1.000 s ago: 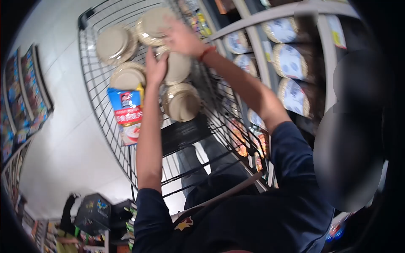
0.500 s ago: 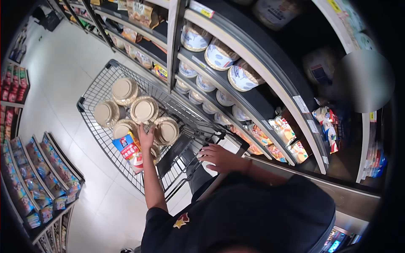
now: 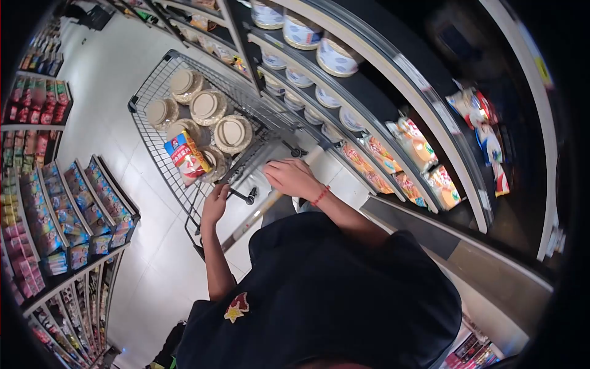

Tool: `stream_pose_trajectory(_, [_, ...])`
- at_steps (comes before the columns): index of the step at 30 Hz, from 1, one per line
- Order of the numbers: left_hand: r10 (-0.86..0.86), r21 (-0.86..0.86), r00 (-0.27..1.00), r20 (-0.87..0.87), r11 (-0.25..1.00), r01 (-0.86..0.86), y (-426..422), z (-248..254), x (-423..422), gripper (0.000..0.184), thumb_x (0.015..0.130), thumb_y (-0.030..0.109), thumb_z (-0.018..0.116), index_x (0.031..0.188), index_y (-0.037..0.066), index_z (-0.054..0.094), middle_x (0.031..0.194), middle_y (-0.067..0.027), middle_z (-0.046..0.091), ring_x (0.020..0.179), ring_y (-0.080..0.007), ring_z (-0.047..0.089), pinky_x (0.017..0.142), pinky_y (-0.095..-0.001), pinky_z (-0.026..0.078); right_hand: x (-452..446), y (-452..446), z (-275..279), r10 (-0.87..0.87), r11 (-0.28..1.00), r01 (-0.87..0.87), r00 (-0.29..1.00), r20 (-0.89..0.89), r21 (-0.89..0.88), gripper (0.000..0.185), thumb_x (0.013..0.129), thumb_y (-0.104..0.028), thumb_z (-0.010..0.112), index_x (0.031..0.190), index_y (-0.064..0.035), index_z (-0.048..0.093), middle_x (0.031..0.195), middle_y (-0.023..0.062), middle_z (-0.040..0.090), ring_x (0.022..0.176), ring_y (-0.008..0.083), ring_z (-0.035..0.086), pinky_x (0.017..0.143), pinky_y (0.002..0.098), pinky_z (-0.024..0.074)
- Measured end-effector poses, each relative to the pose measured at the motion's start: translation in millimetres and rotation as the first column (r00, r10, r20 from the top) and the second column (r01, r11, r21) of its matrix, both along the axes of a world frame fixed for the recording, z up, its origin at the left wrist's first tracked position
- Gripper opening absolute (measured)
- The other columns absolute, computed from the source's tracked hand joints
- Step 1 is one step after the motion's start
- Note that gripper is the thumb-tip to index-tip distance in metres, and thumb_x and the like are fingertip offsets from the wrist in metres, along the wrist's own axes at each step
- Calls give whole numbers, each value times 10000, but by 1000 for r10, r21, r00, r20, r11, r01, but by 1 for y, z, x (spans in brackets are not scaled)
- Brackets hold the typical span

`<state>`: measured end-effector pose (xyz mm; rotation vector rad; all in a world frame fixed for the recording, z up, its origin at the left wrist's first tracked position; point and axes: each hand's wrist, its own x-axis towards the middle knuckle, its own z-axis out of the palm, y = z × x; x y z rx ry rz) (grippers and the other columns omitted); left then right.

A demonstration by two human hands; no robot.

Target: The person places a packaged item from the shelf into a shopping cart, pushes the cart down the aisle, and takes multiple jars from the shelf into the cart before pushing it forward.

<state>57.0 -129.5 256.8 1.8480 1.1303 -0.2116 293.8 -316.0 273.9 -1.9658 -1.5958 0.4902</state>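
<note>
Several round tubs of oats with beige lids, one of them a tub [image 3: 233, 133] on the right, stand in the wire shopping cart [image 3: 146, 132]. A blue and red bag [image 3: 186, 158] lies against the tubs on the near side. My left hand [image 3: 214, 203] is at the cart's near end, just below the bag, its fingers close together; what they touch is too small to make out. My right hand [image 3: 291, 178] is over the cart's near end, right of the child-seat area, fingers bent and partly hidden. Neither hand touches a tub.
On the right, a tall shelf [image 3: 362, 55] holds labelled tubs [image 3: 337, 57] and bagged goods [image 3: 444, 186], close along the cart's side. Curved racks [image 3: 80, 203] of small packets stand at the left. Pale tiled floor [image 3: 123, 123] lies between them and the cart.
My left hand has come back from the tubs to the cart's near end. My right hand, earlier over the tubs, is now near the handle. The view has shifted along the aisle.
</note>
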Motion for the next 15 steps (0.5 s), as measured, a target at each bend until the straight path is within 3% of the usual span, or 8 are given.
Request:
stream_pose_trajectory(1, [-30,164,989,-146,985,54,-18,9,-6,534,1003,411,620,1403,57,606,1317,-202,684,1265,-397,621,1077,-439,468,0,-5,-3,44,989,-44,999,-7,-141,105,921,-183,662,883,-85,664,994,85,736,1129,251,659,839,441,541])
stream_pose_trajectory(2, [-70,348,972,-223,926,146,-31,1,-18,562,982,405,648,1445,97,570,1326,-160,669,1263,-393,594,1110,-480,422,-2,-11,-8,17,991,-18,1000,-6,-132,105,921,-183,662,883,-85,664,994,85,736,1129,251,659,839,441,541])
stream_pose_trajectory(4, [-88,599,983,-164,782,170,-48,-22,-37,593,960,391,668,1479,138,532,1345,-145,629,1287,-363,554,1136,-497,365,-9,-21,-15,0,974,-19,997,80,227,121,896,-157,670,803,-94,627,722,54,669,909,247,675,820,413,506])
stream_pose_trajectory(5, [-50,608,984,-174,780,147,-56,-23,-38,638,944,382,684,1508,153,493,1381,-143,592,1319,-362,515,1161,-500,315,-13,-27,-15,-19,972,-1,997,81,235,121,896,-157,670,803,-94,627,722,54,669,909,247,675,820,413,506])
stream_pose_trajectory(8, [-50,622,991,-122,774,115,-56,-29,-47,615,946,372,675,1497,147,516,1360,-178,600,1297,-397,522,1133,-496,350,-30,-43,-20,-119,945,79,987,111,316,114,886,-159,677,803,-95,633,774,54,667,904,227,642,893,370,463])
stream_pose_trajectory(10, [-48,663,992,-114,740,112,-55,-35,-53,590,959,368,665,1482,130,534,1342,-204,614,1250,-420,548,1106,-512,381,-41,-53,-25,-175,876,126,982,63,466,115,888,-166,682,804,-101,636,794,39,646,907,211,608,943,356,426])
stream_pose_trajectory(14, [-78,674,995,-62,732,100,-63,-34,-65,569,953,357,676,1450,104,560,1322,-211,626,1231,-425,560,1087,-505,408,-48,-84,-12,-42,843,29,999,12,537,137,896,-216,696,949,-89,703,924,47,671,1019,226,599,1077,397,389])
stream_pose_trajectory(15, [-86,689,995,-56,718,101,-67,-33,-68,565,953,354,677,1445,100,562,1312,-215,630,1226,-425,563,1084,-504,409,-47,-92,-7,9,905,-16,1000,18,424,229,894,-233,730,1063,-79,724,1086,49,694,1136,232,594,1169,417,344])
